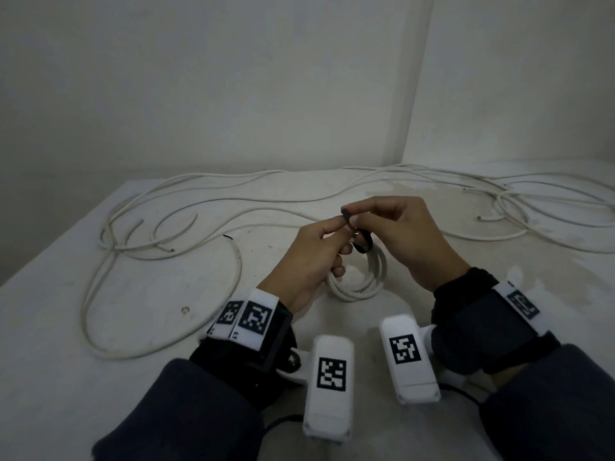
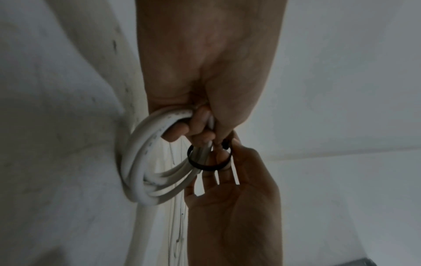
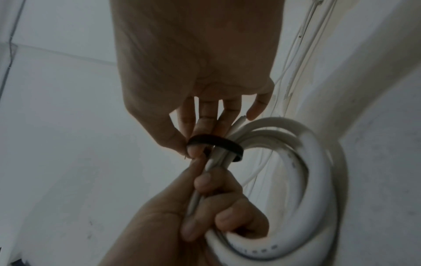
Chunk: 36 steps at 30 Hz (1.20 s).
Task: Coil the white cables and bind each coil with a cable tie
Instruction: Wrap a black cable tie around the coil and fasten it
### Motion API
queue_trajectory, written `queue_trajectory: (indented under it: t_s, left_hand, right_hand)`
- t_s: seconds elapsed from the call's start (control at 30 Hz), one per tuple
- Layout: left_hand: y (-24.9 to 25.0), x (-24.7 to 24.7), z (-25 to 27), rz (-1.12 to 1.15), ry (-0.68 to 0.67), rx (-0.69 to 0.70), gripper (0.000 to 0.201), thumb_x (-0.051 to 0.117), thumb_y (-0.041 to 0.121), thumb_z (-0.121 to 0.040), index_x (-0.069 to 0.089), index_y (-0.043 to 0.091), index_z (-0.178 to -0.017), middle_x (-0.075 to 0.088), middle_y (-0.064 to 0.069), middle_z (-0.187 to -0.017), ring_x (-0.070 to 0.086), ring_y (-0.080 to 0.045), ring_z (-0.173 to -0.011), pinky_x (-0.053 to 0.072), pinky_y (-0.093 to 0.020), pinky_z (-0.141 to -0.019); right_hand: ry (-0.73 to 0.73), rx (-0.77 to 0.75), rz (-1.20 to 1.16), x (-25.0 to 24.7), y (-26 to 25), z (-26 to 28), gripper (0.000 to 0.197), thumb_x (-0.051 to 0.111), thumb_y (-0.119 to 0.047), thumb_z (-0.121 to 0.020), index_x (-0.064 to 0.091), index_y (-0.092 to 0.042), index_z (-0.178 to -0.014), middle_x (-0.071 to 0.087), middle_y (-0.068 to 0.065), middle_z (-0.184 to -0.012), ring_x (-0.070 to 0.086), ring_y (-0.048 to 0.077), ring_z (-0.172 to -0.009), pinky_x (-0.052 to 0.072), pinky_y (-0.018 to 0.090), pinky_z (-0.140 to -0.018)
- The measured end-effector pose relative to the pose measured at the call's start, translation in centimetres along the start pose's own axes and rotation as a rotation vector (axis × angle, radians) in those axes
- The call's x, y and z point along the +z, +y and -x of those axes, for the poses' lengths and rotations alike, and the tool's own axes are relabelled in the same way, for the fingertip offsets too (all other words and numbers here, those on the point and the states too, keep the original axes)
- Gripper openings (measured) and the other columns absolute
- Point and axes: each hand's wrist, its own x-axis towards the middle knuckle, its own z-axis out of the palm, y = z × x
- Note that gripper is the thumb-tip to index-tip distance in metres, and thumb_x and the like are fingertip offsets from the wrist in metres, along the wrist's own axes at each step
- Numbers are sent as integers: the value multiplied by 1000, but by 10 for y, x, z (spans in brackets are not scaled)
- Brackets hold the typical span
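A small coil of white cable [image 1: 364, 282] hangs just above the table between my hands. A black cable tie [image 1: 363, 245] forms a loose loop around one side of the coil [image 2: 134, 162]. My left hand [image 1: 336, 234] grips the coil's strands with its lower fingers, while thumb and forefinger pinch one end of the tie. My right hand [image 1: 356, 214] pinches the tie [image 3: 214, 141] from the other side, its other fingers extended beside the loop. In the right wrist view the tie circles the strands next to the coil [image 3: 318, 162].
Long loose white cables [image 1: 109, 247] sprawl over the left and back of the white table [image 1: 50, 361]. More loops of cable [image 1: 519, 201] lie at the back right. Two white walls meet in a corner behind the table.
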Motion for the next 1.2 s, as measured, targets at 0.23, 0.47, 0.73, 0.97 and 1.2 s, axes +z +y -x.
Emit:
queue_trajectory:
  t_s: [0.23, 0.47, 0.73, 0.97, 1.2]
  left_hand:
    - [-3, -4, -1, 222, 15, -83, 26, 45, 14, -100, 62, 7, -119, 42, 0, -62, 31, -3, -38, 30, -17, -44]
    - [-2, -5, 0, 257, 18, -100, 25, 44, 12, -100, 61, 7, -117, 40, 0, -64, 33, -1, -36, 31, -16, -43]
    - [-2, -6, 1, 237, 21, -98, 25, 45, 13, -100, 62, 8, -116, 42, 0, -64, 31, -3, -40, 32, -16, -44]
    - [-1, -2, 1, 96, 24, -37, 24, 46, 15, -100, 65, 8, -112, 48, -3, -70, 36, -4, -44, 33, -19, -47]
    - [7, -8, 4, -86, -79, 19, 22, 44, 16, -100, 65, 10, -96, 46, 3, -61, 36, -4, -43, 34, -20, -49]
  right_hand:
    - [-64, 66, 71, -2, 4, 0, 25, 60, 8, -82, 73, -5, -99, 60, 13, -58, 54, 16, -53, 47, 19, -59]
    - [-87, 85, 74, -3, 4, 0, 29, 57, 8, -82, 73, -7, -100, 59, 16, -62, 52, 17, -56, 46, 18, -58]
    - [-102, 48, 80, -3, 5, 0, 24, 61, 7, -83, 73, -7, -98, 61, 17, -64, 55, 18, -56, 47, 19, -60]
    - [-33, -16, 72, -1, 5, -1, 17, 64, 5, -86, 72, -6, -95, 64, 3, -55, 59, 15, -56, 50, 19, -60]
    - [48, -28, 80, -2, 3, 1, 16, 74, -7, -81, 72, -8, -97, 68, 11, -62, 63, 10, -54, 50, 18, -60]
